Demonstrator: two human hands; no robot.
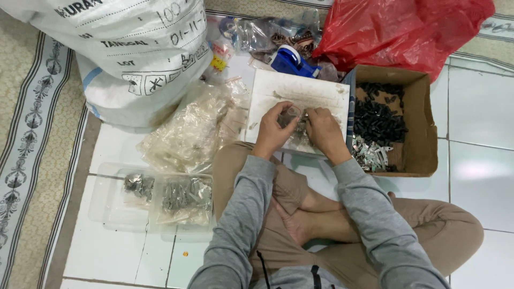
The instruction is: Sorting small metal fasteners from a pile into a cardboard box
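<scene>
we see the left hand pinching a small clear plastic bag over the white board, while the right hand, fingers curled narrow, touches small metal parts there, beside the cardboard box of black pieces.

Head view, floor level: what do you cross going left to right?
Patterned rug → clear plastic tray of small metal parts → left hand → right hand → cardboard box of black pieces → bare white tiles.
</scene>
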